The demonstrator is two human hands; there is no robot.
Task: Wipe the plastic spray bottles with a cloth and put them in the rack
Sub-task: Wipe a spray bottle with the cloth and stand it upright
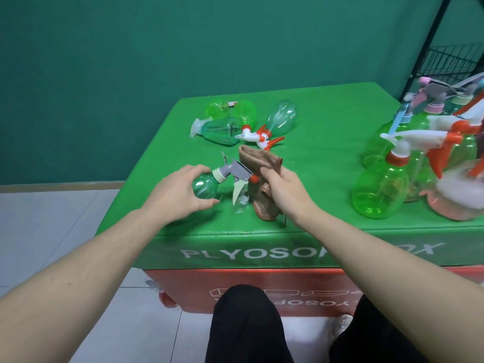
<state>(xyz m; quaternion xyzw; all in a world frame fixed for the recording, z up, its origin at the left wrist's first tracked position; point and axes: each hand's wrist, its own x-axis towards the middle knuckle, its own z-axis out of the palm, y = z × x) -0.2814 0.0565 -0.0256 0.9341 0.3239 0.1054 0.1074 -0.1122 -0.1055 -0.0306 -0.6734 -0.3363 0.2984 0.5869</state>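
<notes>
On the green box (314, 121), standing bottles (379, 189) crowd three o'clock by the edge; four lie at twelve (243, 121). Centre, the left hand (180, 195) curls round a teal bottle (207, 187); the right hand (285, 192) grips the brown cloth (251, 161).

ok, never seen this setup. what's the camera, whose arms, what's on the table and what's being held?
One picture, from a camera worn on a person's head, looking down at their own bare hands; no robot. The left hand grips a small green bottle lying on the green box. The right hand holds a brown cloth against its sprayer. Unwiped bottles lie in a pile farther back. More bottles stand at the right, near a black wire rack.
</notes>
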